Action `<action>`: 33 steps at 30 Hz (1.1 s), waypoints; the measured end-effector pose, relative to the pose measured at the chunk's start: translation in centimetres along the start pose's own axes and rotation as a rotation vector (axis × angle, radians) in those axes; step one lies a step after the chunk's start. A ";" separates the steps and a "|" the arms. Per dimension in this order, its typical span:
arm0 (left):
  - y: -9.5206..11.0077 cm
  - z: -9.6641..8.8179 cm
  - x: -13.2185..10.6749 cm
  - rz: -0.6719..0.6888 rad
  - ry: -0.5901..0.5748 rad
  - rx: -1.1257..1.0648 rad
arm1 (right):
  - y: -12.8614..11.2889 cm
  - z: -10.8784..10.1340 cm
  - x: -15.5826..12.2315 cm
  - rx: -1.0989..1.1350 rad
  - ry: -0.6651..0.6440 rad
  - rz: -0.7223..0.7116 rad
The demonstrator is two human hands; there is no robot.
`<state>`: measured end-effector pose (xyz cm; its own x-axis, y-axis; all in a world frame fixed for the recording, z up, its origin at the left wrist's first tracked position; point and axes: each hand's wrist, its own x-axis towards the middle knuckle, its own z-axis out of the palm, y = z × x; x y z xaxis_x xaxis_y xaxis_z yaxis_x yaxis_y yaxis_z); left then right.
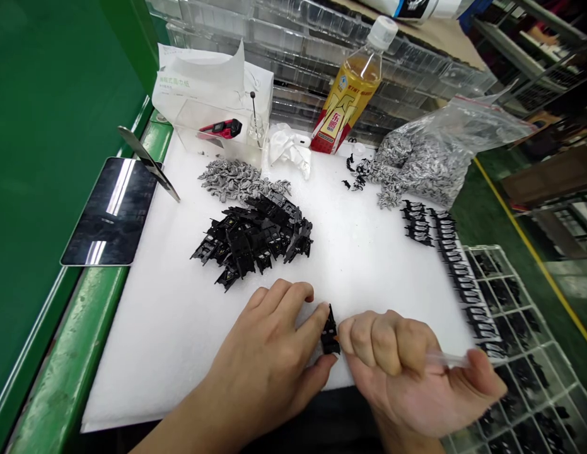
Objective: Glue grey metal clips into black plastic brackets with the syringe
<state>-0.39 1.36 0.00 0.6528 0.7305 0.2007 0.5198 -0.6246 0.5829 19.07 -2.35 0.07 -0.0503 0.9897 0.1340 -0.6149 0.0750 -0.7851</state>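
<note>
A small black moulded plastic part [330, 334] is held upright at the near edge of a white foam sheet [151, 372], pinched between the thumb and fingertips of the left hand [262, 353]. The right hand [397, 372] is clenched just beside it, its curled fingers closed around a slim clear plastic rod [447, 359], and its knuckles lie close against the part. Whether the part is also touched by the right hand cannot be told.

Beyond the hands, a heap of similar black plastic parts [250, 239] is spread on the foam, with a mound of small grey metal clips [241, 180] behind it. Neat rows of black parts [463, 284] are lined up along a clear plastic grid tray [524, 353] on the right. A clear zip bag of grey clips [430, 157] lies farther back.

The part could be dropped or flicked away if the small pinch were loosened. The rod's end could also catch the lined-up rows, and a careless sweep of the right wrist could scatter them.
</note>
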 end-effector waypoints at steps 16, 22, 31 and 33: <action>0.0 0.0 0.0 -0.007 -0.005 0.008 | -0.1 0.1 0.0 -0.002 0.025 -0.013; 0.0 0.0 0.1 -0.013 -0.011 -0.001 | -0.2 0.6 0.0 -0.134 0.004 0.023; 0.3 -0.2 0.2 -0.010 0.004 -0.012 | 0.3 1.0 -0.5 -0.134 0.081 -0.102; 0.3 -0.2 0.1 -0.009 0.008 -0.018 | 0.3 0.9 -0.5 -0.133 0.069 -0.091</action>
<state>-0.25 1.34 0.33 0.6437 0.7381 0.2021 0.5154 -0.6134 0.5984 18.21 -2.97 0.30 0.0572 0.9838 0.1699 -0.5042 0.1753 -0.8456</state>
